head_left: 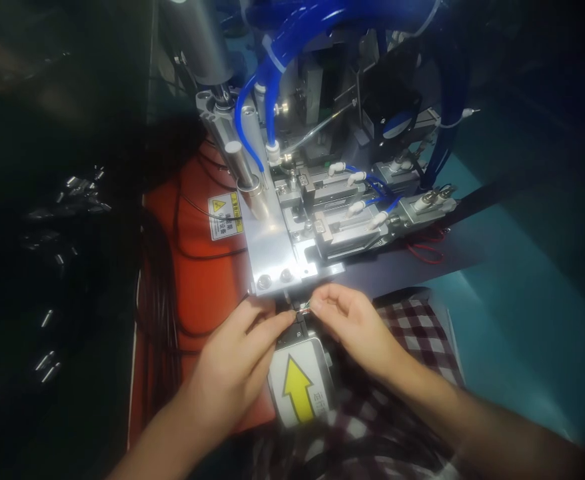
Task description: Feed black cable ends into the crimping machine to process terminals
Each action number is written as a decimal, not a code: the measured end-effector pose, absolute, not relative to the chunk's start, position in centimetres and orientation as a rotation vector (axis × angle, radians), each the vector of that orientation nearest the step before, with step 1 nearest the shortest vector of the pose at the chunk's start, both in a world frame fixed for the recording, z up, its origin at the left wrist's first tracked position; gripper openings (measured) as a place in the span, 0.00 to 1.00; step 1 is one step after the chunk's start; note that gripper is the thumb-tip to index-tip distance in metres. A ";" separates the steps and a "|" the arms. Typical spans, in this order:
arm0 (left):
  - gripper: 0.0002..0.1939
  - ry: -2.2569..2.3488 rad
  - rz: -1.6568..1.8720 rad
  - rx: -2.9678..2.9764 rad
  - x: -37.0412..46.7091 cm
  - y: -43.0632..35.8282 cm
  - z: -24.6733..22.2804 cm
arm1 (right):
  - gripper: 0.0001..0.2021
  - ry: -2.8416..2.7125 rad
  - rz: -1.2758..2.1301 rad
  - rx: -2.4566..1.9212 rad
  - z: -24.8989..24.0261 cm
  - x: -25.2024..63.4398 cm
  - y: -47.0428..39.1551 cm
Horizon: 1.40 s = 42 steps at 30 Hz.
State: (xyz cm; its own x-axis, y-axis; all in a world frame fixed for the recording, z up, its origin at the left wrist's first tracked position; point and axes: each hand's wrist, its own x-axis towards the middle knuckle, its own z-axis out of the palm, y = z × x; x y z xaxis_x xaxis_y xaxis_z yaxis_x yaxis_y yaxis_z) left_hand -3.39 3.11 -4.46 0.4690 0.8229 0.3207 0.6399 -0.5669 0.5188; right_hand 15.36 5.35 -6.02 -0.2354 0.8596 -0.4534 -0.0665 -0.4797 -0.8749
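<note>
Thin wires [304, 309] span the small gap between my two hands, just below the metal plate [272, 250] of a machine. My right hand [350, 323] pinches the wires' right end between thumb and fingertips. My left hand [240, 340] lies at the black fixture [298, 328], its index finger and thumb close together at the wires' left end; what they grip is too small to make out. Under the fixture sits a white block with a yellow arrow [296, 387] pointing toward the machine.
Metal slides with blue air tubes [312, 33] rise behind the hands. An orange base [197, 287] with a warning label [225, 217] and black cables [160, 313] lies left. Small shiny metal pieces [47, 363] are scattered far left. Checkered cloth [417, 333] covers the lap.
</note>
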 end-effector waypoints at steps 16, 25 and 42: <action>0.16 1.245 0.789 2.419 -3.5 3.1 -4.8 | 0.10 -0.936 1.828 -1.303 -6.1 15.5 5.3; 0.16 1.229 0.782 2.408 -3.6 3.1 -4.7 | 0.08 -0.975 1.776 -1.298 -5.9 15.2 5.4; 0.16 1.236 0.768 2.418 -3.6 3.1 -4.8 | 0.07 -0.971 1.792 -1.356 -6.5 15.7 5.4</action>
State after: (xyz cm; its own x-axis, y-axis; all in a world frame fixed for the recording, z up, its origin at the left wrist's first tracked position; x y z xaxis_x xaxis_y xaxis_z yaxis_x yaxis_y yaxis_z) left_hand -3.56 3.07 -4.82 0.4816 0.8171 0.3169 0.6459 -0.5753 0.5018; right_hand 15.72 5.44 -6.47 -0.2258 0.8568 -0.4635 -0.0797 -0.4905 -0.8678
